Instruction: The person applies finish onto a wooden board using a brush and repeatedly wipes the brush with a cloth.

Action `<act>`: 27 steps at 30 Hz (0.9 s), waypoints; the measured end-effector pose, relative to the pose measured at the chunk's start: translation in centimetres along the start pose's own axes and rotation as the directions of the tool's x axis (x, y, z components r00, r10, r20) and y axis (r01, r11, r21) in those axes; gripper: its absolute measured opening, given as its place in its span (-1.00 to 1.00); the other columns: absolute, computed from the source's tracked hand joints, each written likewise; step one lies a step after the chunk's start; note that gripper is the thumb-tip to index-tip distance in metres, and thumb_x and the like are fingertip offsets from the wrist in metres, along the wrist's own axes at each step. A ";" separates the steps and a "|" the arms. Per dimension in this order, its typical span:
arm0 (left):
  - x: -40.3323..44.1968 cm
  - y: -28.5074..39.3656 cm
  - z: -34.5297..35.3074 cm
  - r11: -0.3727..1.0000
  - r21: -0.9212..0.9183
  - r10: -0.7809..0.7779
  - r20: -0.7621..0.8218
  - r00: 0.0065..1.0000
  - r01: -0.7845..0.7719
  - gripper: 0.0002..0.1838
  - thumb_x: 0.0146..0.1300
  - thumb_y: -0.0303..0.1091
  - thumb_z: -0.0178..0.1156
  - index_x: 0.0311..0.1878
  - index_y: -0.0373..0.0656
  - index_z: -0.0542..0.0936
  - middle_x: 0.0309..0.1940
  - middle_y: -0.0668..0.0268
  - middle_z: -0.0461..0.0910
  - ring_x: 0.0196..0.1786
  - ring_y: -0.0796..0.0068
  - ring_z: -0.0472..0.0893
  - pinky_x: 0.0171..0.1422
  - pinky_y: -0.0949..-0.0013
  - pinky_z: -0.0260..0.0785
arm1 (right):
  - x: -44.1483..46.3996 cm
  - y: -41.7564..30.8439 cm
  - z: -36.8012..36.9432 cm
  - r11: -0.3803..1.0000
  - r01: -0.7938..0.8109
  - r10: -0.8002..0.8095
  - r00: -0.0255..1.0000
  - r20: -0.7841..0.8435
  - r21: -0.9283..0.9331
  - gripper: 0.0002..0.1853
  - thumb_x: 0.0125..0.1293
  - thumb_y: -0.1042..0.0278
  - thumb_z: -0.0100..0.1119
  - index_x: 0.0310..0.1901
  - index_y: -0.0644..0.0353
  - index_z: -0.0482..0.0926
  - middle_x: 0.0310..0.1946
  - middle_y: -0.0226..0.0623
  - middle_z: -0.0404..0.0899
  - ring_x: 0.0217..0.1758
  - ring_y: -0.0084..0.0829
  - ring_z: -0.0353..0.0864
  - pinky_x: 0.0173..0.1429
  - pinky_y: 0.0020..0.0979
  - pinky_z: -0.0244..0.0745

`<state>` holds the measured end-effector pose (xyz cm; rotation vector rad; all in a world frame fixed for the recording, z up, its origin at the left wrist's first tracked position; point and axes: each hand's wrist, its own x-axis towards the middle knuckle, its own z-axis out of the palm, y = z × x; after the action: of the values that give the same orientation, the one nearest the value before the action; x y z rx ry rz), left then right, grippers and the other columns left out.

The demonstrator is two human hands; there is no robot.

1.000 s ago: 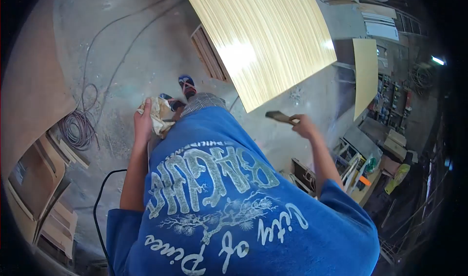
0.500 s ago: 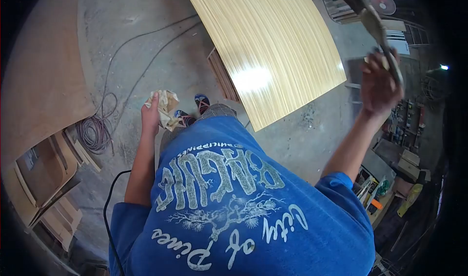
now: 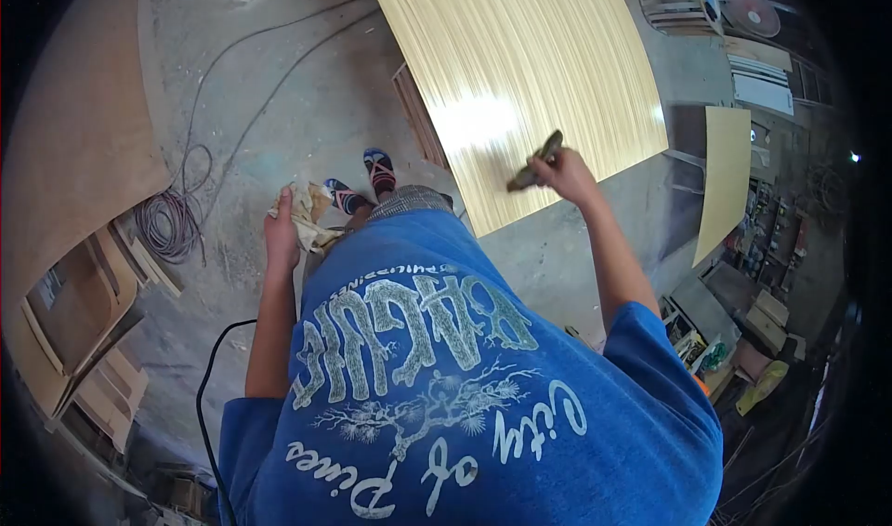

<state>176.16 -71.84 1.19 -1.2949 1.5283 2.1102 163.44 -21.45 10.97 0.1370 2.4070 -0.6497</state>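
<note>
We are grasping a brush point(image 3: 526, 180) in our right hand point(image 3: 568, 175), fingers curling around it, over the panel point(image 3: 520, 52) close to its near edge; whether it is touching the surface we cannot tell. Our left hand point(image 3: 282, 233) is clutching a crumpled rag point(image 3: 307, 217), out beyond the panel's left edge. The panel is lying raised above the floor point(image 3: 307, 108), with brown boards point(image 3: 418, 112) showing under its left edge and its near corner pointing toward us. As we are judging it, a hard part of the brush could be scoring the gloss if our grip were tilting it, and grit on the brush could be leaving marks. We could also be knocking the near corner by leaning in, since we are standing so near it, or be dropping the rag, whose loose folds are hanging from our grasp. The panel itself is looking pale yellow, with fine darker streaks running along its length; it is shining, a white glare sitting near its left edge, and seeming to bow, perhaps only through the lens.
</note>
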 end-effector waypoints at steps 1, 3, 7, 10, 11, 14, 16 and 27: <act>-0.2 -0.1 0.4 1.000 0.014 -0.008 0.005 1.000 0.008 -0.41 0.44 0.02 0.19 0.16 -0.42 0.55 0.00 0.16 0.65 -0.01 0.41 0.65 0.07 0.34 0.50 | -0.5 1.1 0.4 0.998 -0.041 0.042 0.999 0.027 -0.046 -0.59 0.38 0.11 0.27 -0.22 0.43 0.65 -0.45 -0.10 0.71 -0.39 -0.40 0.74 -0.28 -0.36 0.61; -1.2 1.3 2.3 0.994 0.113 0.004 0.001 1.000 -0.004 -0.41 0.45 0.02 0.18 0.16 -0.43 0.55 0.00 0.15 0.65 -0.01 0.42 0.64 0.07 0.35 0.49 | -1.3 3.2 1.4 0.997 -0.064 0.067 0.995 0.077 -0.041 -0.55 0.37 0.09 0.26 -0.24 0.48 0.64 -0.44 -0.06 0.72 -0.42 -0.35 0.75 -0.27 -0.33 0.63; 0.4 2.5 5.2 0.981 0.155 0.104 0.068 0.992 -0.114 -0.41 0.44 0.02 0.20 0.16 -0.43 0.56 0.00 0.15 0.65 -0.02 0.43 0.64 0.07 0.36 0.48 | -1.9 2.7 2.7 0.967 -0.254 0.247 0.926 0.284 -0.012 -0.55 0.36 0.11 0.24 -0.25 0.51 0.63 -0.45 -0.04 0.72 -0.45 -0.30 0.76 -0.28 -0.31 0.64; 2.1 5.0 8.1 0.955 0.242 0.168 0.032 0.985 -0.171 -0.42 0.41 0.01 0.23 0.15 -0.42 0.56 0.00 0.14 0.66 -0.03 0.42 0.64 0.07 0.37 0.48 | -1.8 0.8 3.0 0.972 -0.165 0.216 0.908 0.359 -0.168 -0.58 0.31 0.12 0.24 -0.24 0.46 0.64 -0.46 0.02 0.71 -0.46 -0.23 0.76 -0.30 -0.24 0.63; 3.3 5.8 8.7 0.954 0.226 0.192 0.032 0.981 -0.194 -0.42 0.41 0.00 0.24 0.15 -0.43 0.56 0.00 0.14 0.66 -0.04 0.41 0.64 0.07 0.36 0.48 | -1.2 1.9 3.9 0.974 -0.142 0.192 0.932 0.308 -0.178 -0.58 0.30 0.12 0.24 -0.24 0.45 0.64 -0.47 0.02 0.71 -0.46 -0.22 0.76 -0.29 -0.23 0.63; 5.8 7.5 9.4 0.963 0.154 0.223 -0.002 0.975 -0.220 -0.41 0.39 -0.01 0.26 0.15 -0.44 0.55 -0.01 0.14 0.66 -0.05 0.40 0.65 0.06 0.34 0.49 | 1.1 4.7 6.7 0.980 -0.081 0.119 0.971 0.209 -0.184 -0.58 0.30 0.10 0.24 -0.26 0.44 0.64 -0.49 0.02 0.70 -0.46 -0.18 0.76 -0.28 -0.21 0.62; 6.1 9.3 9.7 0.978 0.073 0.197 -0.048 0.979 -0.193 -0.41 0.39 -0.02 0.26 0.16 -0.44 0.54 -0.02 0.13 0.66 -0.05 0.39 0.65 0.06 0.31 0.50 | 2.9 4.2 6.9 0.989 -0.054 0.082 0.975 0.205 -0.139 -0.57 0.31 0.10 0.24 -0.27 0.45 0.63 -0.51 0.02 0.69 -0.45 -0.17 0.76 -0.27 -0.21 0.62; 16.1 6.4 -13.0 0.876 -0.483 -0.106 -0.228 0.968 -0.018 -0.46 0.42 0.08 0.14 0.19 -0.19 0.54 0.02 0.22 0.65 -0.08 0.23 0.70 0.03 0.20 0.57 | 15.4 -5.8 3.5 0.999 -0.010 0.013 0.998 0.067 -0.054 -0.61 0.34 0.13 0.22 -0.26 0.43 0.63 -0.50 0.04 0.68 -0.43 -0.14 0.76 -0.29 -0.21 0.63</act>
<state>169.45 -90.46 -7.68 -1.7975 1.0575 2.4742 151.69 -29.10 1.71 0.1049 2.3547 -0.5753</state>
